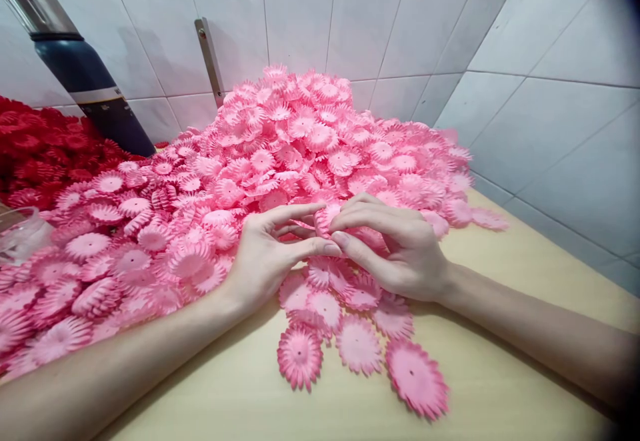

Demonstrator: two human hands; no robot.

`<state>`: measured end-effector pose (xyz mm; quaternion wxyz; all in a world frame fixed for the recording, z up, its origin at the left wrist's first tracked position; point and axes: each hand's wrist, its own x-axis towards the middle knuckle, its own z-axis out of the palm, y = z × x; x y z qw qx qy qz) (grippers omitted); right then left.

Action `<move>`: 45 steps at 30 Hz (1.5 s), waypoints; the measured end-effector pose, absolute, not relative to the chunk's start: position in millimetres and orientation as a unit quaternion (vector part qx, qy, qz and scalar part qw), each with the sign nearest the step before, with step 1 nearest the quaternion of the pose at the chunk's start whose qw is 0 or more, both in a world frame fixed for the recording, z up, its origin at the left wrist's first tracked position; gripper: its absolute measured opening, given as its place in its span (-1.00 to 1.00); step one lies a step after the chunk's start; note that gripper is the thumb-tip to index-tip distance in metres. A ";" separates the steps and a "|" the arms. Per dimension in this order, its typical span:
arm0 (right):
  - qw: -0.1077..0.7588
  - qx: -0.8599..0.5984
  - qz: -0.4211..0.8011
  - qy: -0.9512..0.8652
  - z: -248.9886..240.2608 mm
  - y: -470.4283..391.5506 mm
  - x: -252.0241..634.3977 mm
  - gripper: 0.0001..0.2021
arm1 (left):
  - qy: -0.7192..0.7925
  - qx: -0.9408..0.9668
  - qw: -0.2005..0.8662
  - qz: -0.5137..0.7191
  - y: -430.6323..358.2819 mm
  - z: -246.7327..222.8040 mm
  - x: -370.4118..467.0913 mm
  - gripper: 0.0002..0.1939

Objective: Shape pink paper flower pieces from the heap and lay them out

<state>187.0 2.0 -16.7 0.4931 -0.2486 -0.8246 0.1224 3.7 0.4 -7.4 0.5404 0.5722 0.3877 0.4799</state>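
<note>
Between my two hands is a pink petal disc (326,219) with a fringed edge, seen tilted; whether it is one layer or a small stack I cannot tell. My left hand (280,244) pinches it from the left, thumb below and fingers above. From the right, my right hand (395,241) has its thumb and fingers closed on the same disc, the thumb tips almost touching. Under the hands lie several loose pink petal discs (357,342) with small centre holes. Right behind them rises a large heap of pink petal discs (300,141).
Darker-edged pink discs (90,247) spread over the left side, with a red pile (45,147) behind. A dark blue bottle (90,74) with a steel cap stands near the tiled wall (300,14). A clear container (23,234) sits at the left edge of the pale table (225,387).
</note>
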 end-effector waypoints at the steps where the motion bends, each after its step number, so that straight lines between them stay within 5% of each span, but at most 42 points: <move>1: 0.493 -0.250 0.120 -0.825 -16.8 1.9 186.8 -0.83 | 0.387 0.572 0.541 0.480 0.5 -7.5 3.6 -0.52; 13: 0.468 -0.306 0.118 -0.821 -15.5 1.5 185.5 -0.88 | 0.368 0.554 0.576 0.476 0.8 -7.8 5.5 -0.43; 45: 0.490 -0.357 0.202 -0.769 -18.2 5.1 189.3 -0.90 | 0.396 0.560 0.544 0.484 -1.5 -5.7 9.2 -0.72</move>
